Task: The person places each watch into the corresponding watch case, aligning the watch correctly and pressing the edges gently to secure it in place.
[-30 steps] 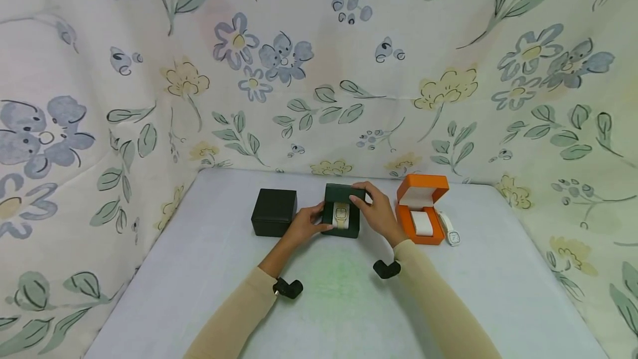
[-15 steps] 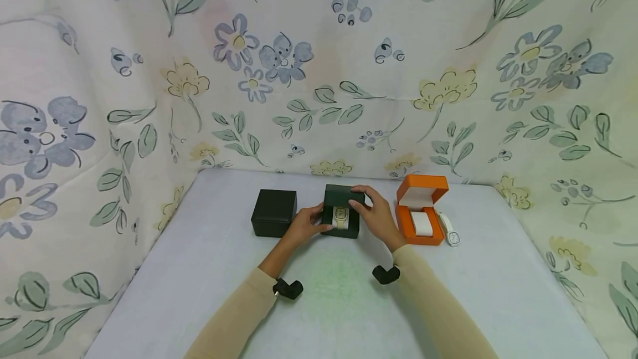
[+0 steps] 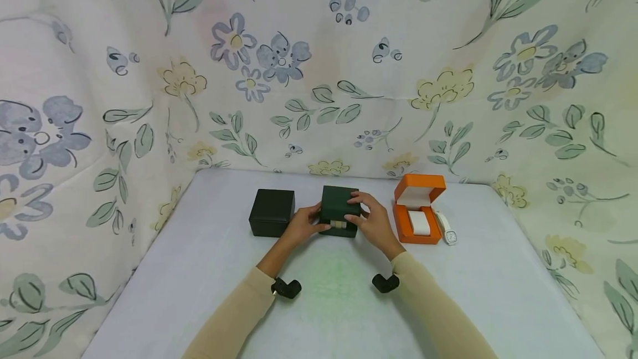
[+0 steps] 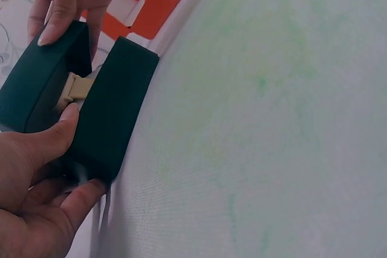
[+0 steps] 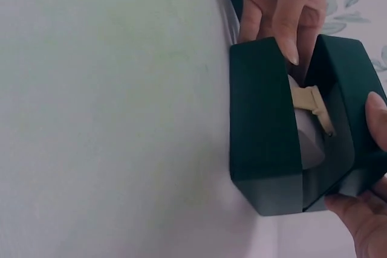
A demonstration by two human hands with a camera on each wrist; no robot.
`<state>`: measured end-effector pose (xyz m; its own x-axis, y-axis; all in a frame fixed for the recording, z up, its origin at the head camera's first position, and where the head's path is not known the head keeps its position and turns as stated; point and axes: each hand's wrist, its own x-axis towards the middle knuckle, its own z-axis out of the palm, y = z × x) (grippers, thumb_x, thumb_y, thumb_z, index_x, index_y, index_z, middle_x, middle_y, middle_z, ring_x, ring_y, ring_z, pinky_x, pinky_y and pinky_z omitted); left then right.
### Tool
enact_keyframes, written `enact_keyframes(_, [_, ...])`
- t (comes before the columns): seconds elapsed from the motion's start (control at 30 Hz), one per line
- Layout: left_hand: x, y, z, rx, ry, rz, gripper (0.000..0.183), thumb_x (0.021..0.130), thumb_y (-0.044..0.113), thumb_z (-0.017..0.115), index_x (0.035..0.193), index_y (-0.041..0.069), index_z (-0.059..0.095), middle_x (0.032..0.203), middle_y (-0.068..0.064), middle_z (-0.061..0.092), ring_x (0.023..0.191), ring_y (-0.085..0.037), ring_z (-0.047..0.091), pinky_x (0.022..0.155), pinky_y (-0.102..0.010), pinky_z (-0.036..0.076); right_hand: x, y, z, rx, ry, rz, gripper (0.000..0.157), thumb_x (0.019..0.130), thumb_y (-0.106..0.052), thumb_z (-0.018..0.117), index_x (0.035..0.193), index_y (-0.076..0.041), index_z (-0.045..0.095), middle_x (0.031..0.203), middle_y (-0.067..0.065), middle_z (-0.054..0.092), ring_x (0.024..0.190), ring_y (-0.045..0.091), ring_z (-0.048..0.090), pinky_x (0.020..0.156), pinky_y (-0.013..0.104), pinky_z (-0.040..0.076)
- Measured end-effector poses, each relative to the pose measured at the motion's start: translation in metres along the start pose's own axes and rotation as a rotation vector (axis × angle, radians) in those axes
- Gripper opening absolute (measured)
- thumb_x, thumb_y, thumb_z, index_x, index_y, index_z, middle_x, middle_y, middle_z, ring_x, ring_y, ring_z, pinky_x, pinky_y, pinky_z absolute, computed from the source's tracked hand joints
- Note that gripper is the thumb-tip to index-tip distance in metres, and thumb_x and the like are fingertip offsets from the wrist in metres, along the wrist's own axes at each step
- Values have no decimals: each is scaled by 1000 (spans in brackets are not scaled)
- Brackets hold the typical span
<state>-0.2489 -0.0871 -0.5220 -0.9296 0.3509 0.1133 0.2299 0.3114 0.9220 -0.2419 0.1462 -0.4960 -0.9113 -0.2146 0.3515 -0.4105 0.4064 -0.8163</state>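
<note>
Head view puts the green box (image 3: 339, 203) on the white table (image 3: 329, 298) between the black box (image 3: 271, 212) and the open orange box (image 3: 420, 240), its lid (image 5: 354, 83) partway down. The left hand (image 3: 302, 225) grips the base (image 4: 118, 110), fingers bent at its side and thumb tip in the gap by the front rim; a lid lowered there could nip that thumb. The right hand (image 3: 375, 220) holds the lid between thumb and curved fingers, and a slip could let it drop. The cream watch strap (image 5: 307, 98) inside rises close to the lid, so it might catch if poorly seated, though the gap is too shadowed to judge clearance. The box looks deep green and smooth, with crisp edges; the strap lies against a white cushion (image 5: 308, 143).
</note>
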Motion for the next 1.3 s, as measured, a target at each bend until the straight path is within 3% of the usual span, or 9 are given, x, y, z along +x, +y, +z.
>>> enact_keyframes(0.3, [1,0,-1,30,-7,3,74,91,7,77,152,-5,37,153,-23,42,141,-35,43,111,-47,43,-4,2,3,-10,8,-34,29,87,-9,80,114,-13,71,143,6,55,138,33,47,99,54,52])
enact_keyframes(0.7, [0,0,-2,61,-21,4,80,87,5,80,152,-6,36,154,-22,40,141,-35,43,112,-45,43,-8,1,6,-34,-9,-14,24,87,-5,80,109,-7,72,144,10,54,137,34,48,100,50,51])
enact_keyframes(1.03, [-1,-1,1,26,3,-26,82,82,0,83,150,-9,38,152,-23,42,140,-34,44,111,-42,44,-10,3,10,-22,-9,4,23,85,-3,81,106,-5,73,145,9,55,138,36,48,101,49,50])
enact_keyframes(1.3, [-7,5,3,-42,-23,-26,92,84,4,83,157,-5,26,159,-21,34,144,-35,39,111,-44,43,-15,1,7,-30,-18,-16,19,90,-7,78,108,-6,73,146,11,54,138,35,48,103,50,50])
